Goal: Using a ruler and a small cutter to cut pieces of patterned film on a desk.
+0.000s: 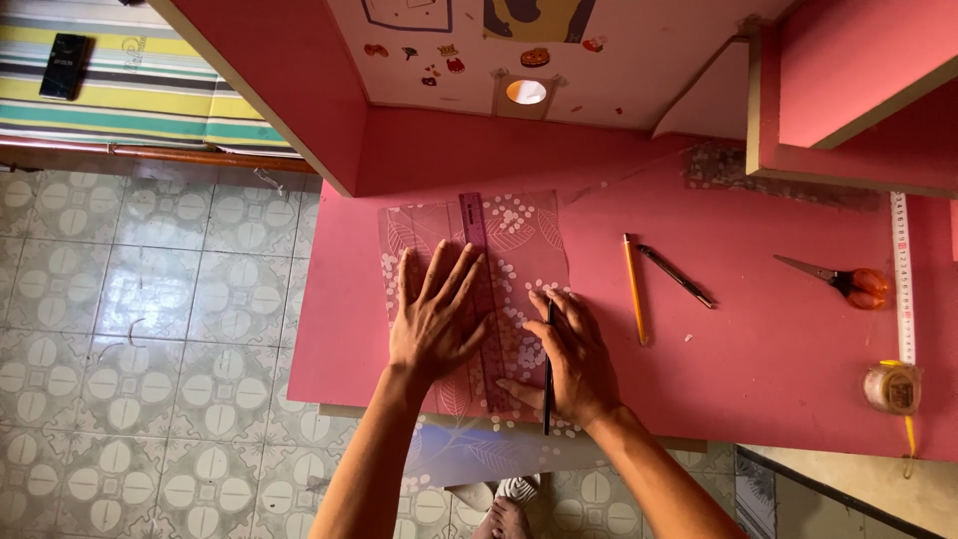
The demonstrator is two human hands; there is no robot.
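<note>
The pink desk (758, 329) is taking up most of the view, with a tiled floor showing to its left and a striped cloth at the far top left. On the desk a clear patterned sheet (529, 235), printed with leaves and white dots, is lying flat near the front edge, and its lower part is hanging over that edge toward the person's feet. A purple ruler (471, 222) is lying lengthwise down the middle of the sheet, running away from the person.

The left hand (436, 317) is pressing down flat, fingers spread wide, over the ruler and the sheet, pinning both to the desk. The right hand (569, 359) is sitting just right of the ruler, closed around a thin dark pen (548, 384) whose tip is pointing up along the ruler's right edge. No line or cut is showing on the sheet that I can make out, so I judge the marking along the ruler is only beginning; most of the ruler's edge beyond the pen tip is lying bare.

Off to the right, well apart from both hands, a yellow pencil (634, 289) and a second dark pen (676, 276) are lying side by side. Farther right, orange-handled scissors (848, 282) are resting near a white measuring tape (903, 279), and a tape roll (891, 387) is sitting near the desk's front right.
</note>
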